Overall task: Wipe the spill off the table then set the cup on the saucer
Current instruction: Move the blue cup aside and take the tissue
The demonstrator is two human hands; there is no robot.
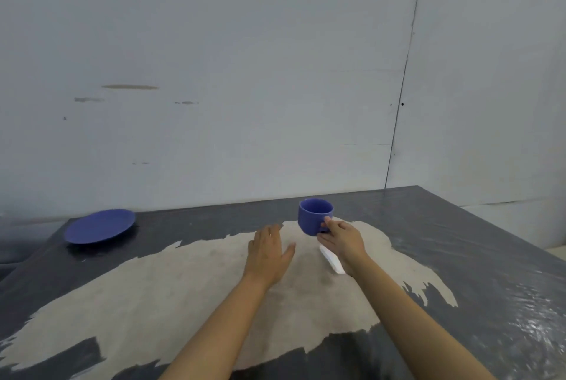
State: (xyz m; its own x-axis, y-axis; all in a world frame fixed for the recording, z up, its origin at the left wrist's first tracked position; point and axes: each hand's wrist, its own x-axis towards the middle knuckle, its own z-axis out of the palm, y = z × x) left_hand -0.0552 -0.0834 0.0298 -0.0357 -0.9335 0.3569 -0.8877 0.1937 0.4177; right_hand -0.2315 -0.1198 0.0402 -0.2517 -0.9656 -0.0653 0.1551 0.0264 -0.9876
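A blue cup stands upright near the table's far middle, and my right hand grips it at the handle side. My left hand rests flat, fingers apart, on the table just left of the cup, holding nothing. A blue saucer lies at the far left of the table, well apart from the cup. A white folded cloth or tissue lies on the table under my right wrist, partly hidden by it. I cannot make out any liquid spill.
The dark table has a large worn beige patch across its middle. A pale wall stands right behind the far edge. The table's right edge runs diagonally at the right side, with glare near the front right.
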